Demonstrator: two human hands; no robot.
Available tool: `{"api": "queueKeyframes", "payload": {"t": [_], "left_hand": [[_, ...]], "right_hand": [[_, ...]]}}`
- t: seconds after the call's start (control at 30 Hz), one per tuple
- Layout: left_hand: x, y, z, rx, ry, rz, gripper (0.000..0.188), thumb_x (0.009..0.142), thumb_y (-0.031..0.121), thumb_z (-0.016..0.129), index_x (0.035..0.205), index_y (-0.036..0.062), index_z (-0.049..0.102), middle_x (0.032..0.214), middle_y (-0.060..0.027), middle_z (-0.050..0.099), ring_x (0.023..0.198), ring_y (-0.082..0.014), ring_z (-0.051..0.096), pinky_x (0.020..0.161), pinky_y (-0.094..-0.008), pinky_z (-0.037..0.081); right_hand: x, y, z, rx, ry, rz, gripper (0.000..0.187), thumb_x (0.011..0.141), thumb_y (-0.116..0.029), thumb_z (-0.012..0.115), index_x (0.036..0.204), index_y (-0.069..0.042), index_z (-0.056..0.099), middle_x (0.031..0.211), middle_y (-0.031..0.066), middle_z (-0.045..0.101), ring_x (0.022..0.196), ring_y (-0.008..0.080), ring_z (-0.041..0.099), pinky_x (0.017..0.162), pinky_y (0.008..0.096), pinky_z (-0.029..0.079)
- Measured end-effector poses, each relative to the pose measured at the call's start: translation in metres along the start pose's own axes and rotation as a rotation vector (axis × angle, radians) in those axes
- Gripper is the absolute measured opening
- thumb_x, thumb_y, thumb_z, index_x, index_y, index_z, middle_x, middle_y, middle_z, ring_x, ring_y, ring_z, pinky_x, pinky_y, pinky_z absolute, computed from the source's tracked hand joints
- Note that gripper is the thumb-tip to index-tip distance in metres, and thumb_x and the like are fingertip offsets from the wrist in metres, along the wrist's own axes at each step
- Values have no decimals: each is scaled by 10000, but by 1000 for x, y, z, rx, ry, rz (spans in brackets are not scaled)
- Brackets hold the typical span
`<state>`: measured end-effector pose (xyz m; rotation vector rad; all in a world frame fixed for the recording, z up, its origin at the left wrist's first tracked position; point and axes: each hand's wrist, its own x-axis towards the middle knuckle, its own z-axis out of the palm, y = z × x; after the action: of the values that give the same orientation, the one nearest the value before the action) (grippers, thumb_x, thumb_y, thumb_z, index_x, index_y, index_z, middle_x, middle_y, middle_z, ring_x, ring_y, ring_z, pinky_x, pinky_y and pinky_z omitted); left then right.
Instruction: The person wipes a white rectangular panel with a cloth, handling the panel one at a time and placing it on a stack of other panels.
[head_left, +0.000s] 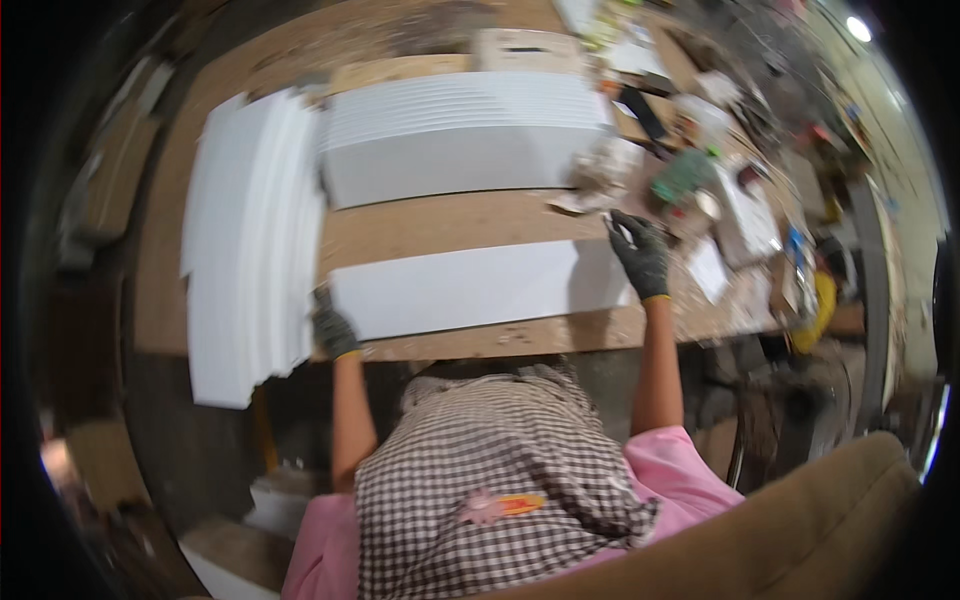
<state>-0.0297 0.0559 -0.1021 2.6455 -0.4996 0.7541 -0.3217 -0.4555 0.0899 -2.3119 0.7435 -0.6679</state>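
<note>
A long white panel lies flat along the front of the wooden table. My left hand, in a dark grey glove, is at the panel's left end, beside a stack of white panels; its fingers are blurred and partly hidden. Over the panel's right end is my right hand, in a matching glove with a yellow cuff. Its thumb and fingers are curled together in a pinch, with a tiny pale bit at the tips that I cannot make out. Crumpled whitish cloth or paper lies just beyond that hand.
Behind the front panel, more white panels lie in an overlapping row. A green object, a small tub and a white box crowd the table's right side. The left stack overhangs the front edge of the table.
</note>
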Motion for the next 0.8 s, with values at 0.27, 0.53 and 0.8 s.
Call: {"api": "queueKeyframes", "payload": {"t": [0.27, 0.53, 0.8], "left_hand": [[19, 93, -15, -75, -264, -133, 589, 936, 137, 394, 1486, 89, 188, 891, -222, 651, 707, -338, 622, 653, -474, 486], [38, 101, -51, 38, -551, -252, 536, 970, 209, 360, 1457, 74, 180, 885, -209, 658, 710, -353, 640, 620, -482, 505], [40, 95, -47, -139, -637, -333, 553, 970, 253, 351, 1462, 82, 165, 966, -228, 653, 756, -362, 648, 653, -495, 504]], "right_hand": [[43, -190, 155, 113, -456, -589, 272, 797, -139, 651, 1065, -161, 692, 1056, 140, 639, 952, 314, 616, 829, 394, 499], [66, -298, 266, -298, -784, -815, 279, 743, -206, 616, 1002, -208, 717, 1016, 106, 631, 957, 319, 579, 850, 424, 483], [69, -304, 282, -432, -813, -819, 248, 747, -266, 617, 963, -223, 731, 908, 81, 634, 938, 293, 581, 824, 401, 485]]}}
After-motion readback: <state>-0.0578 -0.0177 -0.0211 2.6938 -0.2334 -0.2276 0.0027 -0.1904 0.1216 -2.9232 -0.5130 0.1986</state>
